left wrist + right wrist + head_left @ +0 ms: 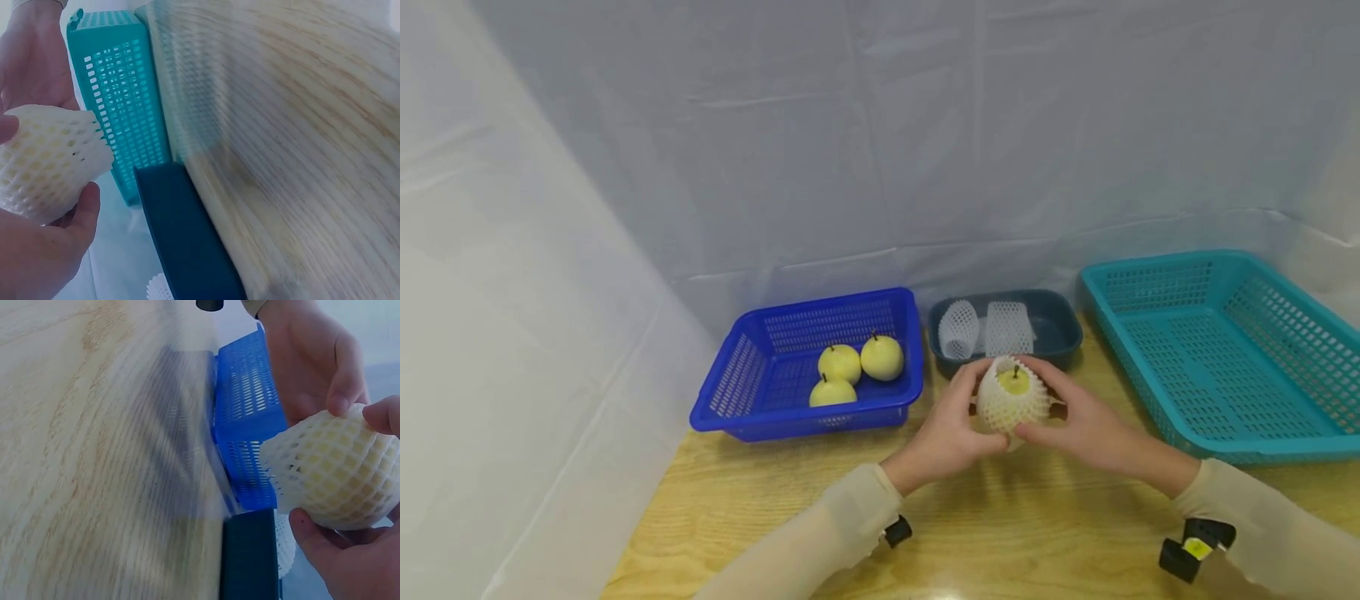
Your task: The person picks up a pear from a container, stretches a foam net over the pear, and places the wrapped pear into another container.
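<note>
A round yellow pear [1015,382] with a dark stem sits inside a white foam net [1011,408], held above the table in front of the body. My left hand [951,429] grips its left side, thumb toward the near face. From the other side my right hand [1086,421] holds it with thumb and fingers curled round the netting. The net covers most of the fruit; only the stem end shows bare in the head view. In the right wrist view, the netted pear [340,469] has loose mesh bunched at its lower end.
At left, a blue basket [745,421] holds three bare yellow pears [882,358]. Behind my hands stands a dark blue tray [1060,329] with white foam nets [1009,327] in it. A teal basket [1210,358] is at right. White sheeting hangs behind the wooden table [760,492].
</note>
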{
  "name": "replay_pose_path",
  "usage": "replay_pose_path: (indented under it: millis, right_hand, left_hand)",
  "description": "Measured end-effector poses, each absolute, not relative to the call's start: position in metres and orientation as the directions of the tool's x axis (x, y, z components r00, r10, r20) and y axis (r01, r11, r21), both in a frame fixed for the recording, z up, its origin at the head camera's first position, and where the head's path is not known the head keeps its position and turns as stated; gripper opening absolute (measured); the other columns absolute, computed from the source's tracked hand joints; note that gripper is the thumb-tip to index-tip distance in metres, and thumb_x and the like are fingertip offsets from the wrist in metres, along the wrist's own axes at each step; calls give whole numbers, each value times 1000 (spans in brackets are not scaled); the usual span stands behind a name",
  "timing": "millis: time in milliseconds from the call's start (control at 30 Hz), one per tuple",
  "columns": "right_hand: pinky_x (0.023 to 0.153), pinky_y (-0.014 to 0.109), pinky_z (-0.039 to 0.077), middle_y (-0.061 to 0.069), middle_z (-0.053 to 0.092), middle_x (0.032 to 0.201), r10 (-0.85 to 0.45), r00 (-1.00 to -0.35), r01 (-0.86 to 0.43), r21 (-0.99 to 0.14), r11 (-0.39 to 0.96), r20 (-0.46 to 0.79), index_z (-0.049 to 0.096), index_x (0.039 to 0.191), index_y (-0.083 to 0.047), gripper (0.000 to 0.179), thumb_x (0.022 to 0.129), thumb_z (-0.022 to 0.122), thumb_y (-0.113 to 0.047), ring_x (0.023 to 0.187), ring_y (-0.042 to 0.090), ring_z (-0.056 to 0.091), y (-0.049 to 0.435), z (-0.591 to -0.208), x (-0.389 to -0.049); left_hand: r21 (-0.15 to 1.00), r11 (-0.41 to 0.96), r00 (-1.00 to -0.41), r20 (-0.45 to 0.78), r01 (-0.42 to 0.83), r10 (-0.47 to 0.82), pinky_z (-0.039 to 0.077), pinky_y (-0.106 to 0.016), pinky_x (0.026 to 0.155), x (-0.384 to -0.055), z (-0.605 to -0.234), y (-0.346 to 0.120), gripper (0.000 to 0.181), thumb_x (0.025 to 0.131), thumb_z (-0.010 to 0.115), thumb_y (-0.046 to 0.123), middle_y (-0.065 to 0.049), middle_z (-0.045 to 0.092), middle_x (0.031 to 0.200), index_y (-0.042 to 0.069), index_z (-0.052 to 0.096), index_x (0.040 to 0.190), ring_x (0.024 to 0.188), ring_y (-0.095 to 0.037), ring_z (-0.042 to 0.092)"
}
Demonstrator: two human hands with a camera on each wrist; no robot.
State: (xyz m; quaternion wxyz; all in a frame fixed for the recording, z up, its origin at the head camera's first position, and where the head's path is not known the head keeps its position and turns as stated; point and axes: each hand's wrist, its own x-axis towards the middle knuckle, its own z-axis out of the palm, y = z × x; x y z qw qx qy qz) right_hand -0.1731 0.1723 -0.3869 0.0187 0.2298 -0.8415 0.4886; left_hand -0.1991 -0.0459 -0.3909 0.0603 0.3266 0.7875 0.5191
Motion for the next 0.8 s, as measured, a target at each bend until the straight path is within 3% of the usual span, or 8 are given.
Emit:
replay_pose_path:
  millis: [233,400,500,667,800]
  right_hand:
    - [80,38,56,21,47,142,-294,-932,-335,-815,472,213,32,155,-8,77,92,74,-20,115,37,59,183,-371,-168]
    - [75,38,56,22,49,139,-245,-953,-288,-780,555,178,31,156,-9,77,93,72,-25,111,37,60,193,-356,-163]
    - [76,42,57,24,49,139,-219,-964,-253,-777,576,151,28,157,-8,78,94,71,-26,114,41,59,201,-346,-162]
    - [77,45,55,25,47,140,-172,-981,-184,-755,630,95,23,159,-9,78,97,65,-32,119,43,54,218,-324,-167]
    - [76,45,53,26,46,142,-149,-986,-153,-710,687,69,20,160,-9,78,99,60,-35,120,43,52,238,-307,-177]
  left_hand:
    - [904,158,-761,228,397,607,51,-33,100,-201,-388,-34,83,86,76,19,3,48,142,26,30,154,121,-12,54]
    - [914,143,-748,213,381,628,54,-40,97,-203,-387,-26,86,85,79,20,3,51,138,27,29,155,119,-11,55]
    - [919,141,-747,202,368,633,55,-38,95,-204,-388,-20,84,84,80,15,0,53,135,24,32,153,119,-15,57]
    - [910,225,-770,141,349,623,55,-31,92,-204,-391,-7,70,86,76,11,-11,57,130,13,42,148,115,-21,61]
    - [880,326,-777,72,344,626,53,-25,91,-203,-392,9,61,87,74,13,-10,62,122,7,49,143,109,-17,63]
